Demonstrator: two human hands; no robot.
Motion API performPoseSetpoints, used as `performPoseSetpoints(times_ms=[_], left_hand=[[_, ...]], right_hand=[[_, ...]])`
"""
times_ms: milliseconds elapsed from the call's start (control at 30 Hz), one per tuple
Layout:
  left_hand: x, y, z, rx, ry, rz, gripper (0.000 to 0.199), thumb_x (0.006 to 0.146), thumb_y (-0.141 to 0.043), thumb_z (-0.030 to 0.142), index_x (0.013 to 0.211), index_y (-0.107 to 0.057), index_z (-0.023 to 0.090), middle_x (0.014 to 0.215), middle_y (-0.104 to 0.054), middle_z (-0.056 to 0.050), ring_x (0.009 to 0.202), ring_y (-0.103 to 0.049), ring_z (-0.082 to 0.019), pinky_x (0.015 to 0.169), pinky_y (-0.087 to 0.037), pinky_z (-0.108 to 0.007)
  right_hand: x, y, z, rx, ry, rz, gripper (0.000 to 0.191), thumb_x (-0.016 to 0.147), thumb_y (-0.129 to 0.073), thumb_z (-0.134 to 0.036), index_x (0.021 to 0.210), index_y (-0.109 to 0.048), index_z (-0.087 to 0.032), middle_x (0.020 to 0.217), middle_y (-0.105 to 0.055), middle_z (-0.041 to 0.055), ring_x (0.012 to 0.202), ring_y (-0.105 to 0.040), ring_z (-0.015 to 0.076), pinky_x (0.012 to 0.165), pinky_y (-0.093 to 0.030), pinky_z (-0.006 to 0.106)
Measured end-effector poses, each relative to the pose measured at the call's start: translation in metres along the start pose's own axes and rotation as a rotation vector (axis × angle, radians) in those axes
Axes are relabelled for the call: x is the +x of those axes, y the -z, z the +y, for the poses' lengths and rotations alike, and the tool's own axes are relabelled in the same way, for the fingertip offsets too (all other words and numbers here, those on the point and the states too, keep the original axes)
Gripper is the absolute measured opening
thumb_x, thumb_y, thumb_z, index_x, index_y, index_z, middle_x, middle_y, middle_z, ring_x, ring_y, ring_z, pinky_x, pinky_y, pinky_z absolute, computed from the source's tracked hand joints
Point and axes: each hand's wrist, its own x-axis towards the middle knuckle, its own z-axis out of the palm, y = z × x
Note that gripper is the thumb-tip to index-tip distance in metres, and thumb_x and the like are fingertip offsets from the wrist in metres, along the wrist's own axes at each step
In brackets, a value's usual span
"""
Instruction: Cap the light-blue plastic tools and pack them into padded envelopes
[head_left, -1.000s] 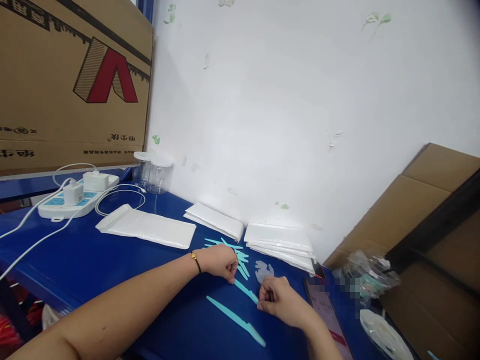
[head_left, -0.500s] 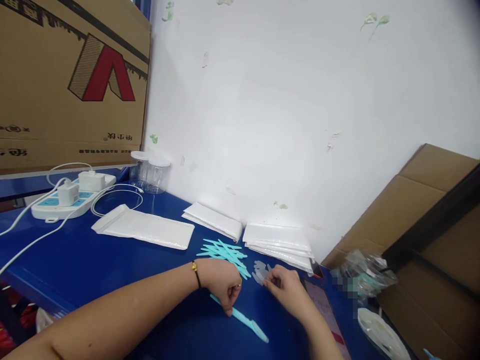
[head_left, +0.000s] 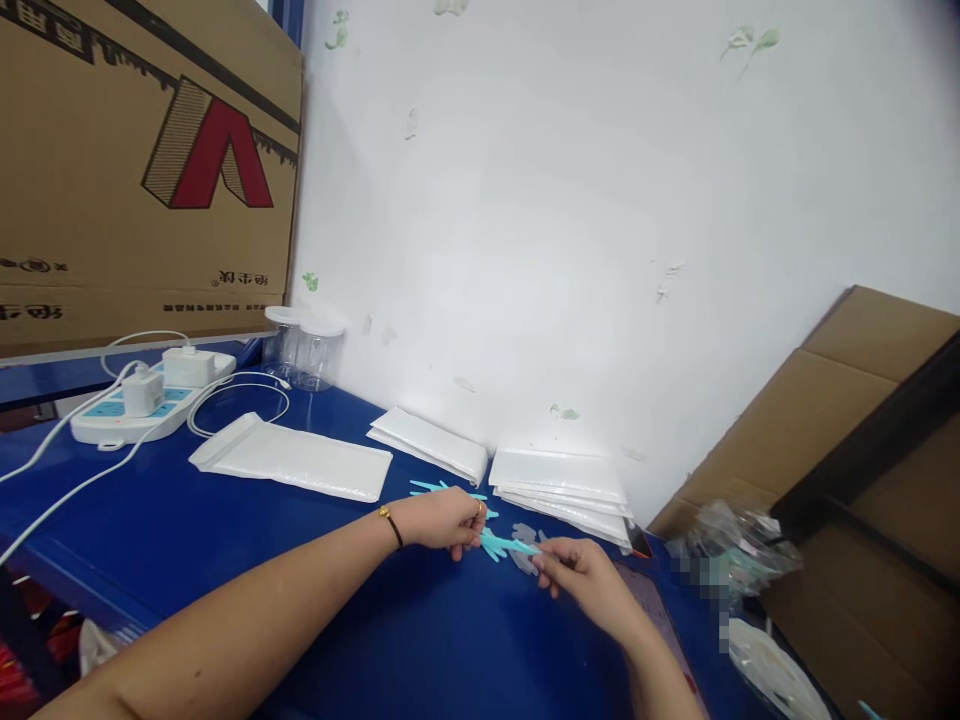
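Note:
My left hand (head_left: pixel 454 522) is closed on the handle of a turquoise eyebrow razor (head_left: pixel 510 544), held above the table. At the razor's other end, my right hand (head_left: pixel 577 572) pinches with thumb and fingers. Whether a small clear blade cover is also between those fingers I cannot tell. Behind my left hand lies a pile of similar turquoise razors (head_left: pixel 427 487), partly hidden by the hand. Several small translucent plastic pieces (head_left: pixel 525 562), looking like blade covers, lie just behind and below the held razor.
White padded envelopes (head_left: pixel 559 478) are stacked by the wall, with a folded one (head_left: pixel 427 443) beside them and another (head_left: pixel 292 458) further left. A power strip (head_left: pixel 127 425) with cables and two lidded clear jars (head_left: pixel 319 355) stand at the left. A phone-like slab (head_left: pixel 652 610) lies under my right forearm.
My left hand has lifted the razor off the table and moved it up and back. My right hand has moved from the translucent pieces to the razor's end.

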Motion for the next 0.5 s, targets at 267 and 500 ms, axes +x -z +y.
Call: performPoseSetpoints(times_ms=[267,500], left_hand=[[0.003,0.005,-0.006,-0.019,-0.097,0.208,0.035,0.091,-0.035,0.04,0.091,-0.063,0.018,0.074,-0.062,0.0,0.065,-0.053,-0.012,0.058,-0.037,-0.02],[0.007,0.002,-0.004,-0.134,-0.068,0.318,0.032,0.084,-0.044,0.042,0.086,-0.064,0.017,0.074,-0.059,0.001,0.06,-0.046,-0.01,0.053,-0.033,-0.018]], right_hand=[[0.003,0.013,0.011,0.175,0.051,0.257,0.05,0.081,-0.052,-0.055,0.116,-0.056,-0.019,0.067,-0.062,0.0011,0.057,-0.056,0.0161,0.06,-0.044,0.028],[0.011,-0.004,0.011,0.475,0.041,0.298,0.039,0.075,-0.063,-0.052,0.097,-0.062,-0.019,0.076,-0.067,0.0043,0.065,-0.06,0.0175,0.062,-0.044,0.028]])
